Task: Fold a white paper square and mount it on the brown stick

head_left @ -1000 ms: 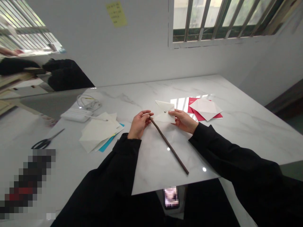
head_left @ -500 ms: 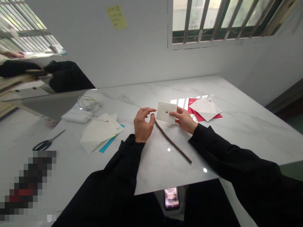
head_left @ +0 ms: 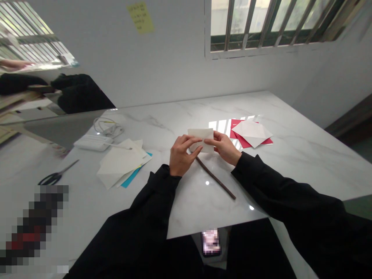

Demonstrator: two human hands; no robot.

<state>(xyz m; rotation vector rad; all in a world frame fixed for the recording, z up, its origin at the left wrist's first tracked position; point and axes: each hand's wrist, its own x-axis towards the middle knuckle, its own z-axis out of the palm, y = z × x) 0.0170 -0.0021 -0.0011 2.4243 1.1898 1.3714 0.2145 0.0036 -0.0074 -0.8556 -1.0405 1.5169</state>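
A small cream envelope [head_left: 209, 133] is held up over the table between my two hands. My right hand [head_left: 227, 149] grips its right side, with a finger across the front and the rest behind. My left hand [head_left: 182, 157] is closed at its left and middle, the index finger lying over the front and the thumb just below it. The dark round dot on the envelope's front is hidden by fingers. Below my hands a long, thin, slightly bent dark brown stick [head_left: 216, 178] lies on the table, its upper end near my left thumb.
On the marble-patterned table [head_left: 197, 217], cream and blue envelopes [head_left: 122, 162] lie left, beside a white power strip [head_left: 93, 142] and scissors [head_left: 55, 177]. Red and whitish envelopes [head_left: 252, 133] lie right. A phone [head_left: 211, 243] is below the front edge. A yellow note [head_left: 141, 17] hangs on the wall.
My left hand has moved right onto the envelope's front, and its fingers have come closer together. The envelope has shifted slightly left and tilted. The dark dot has become covered.
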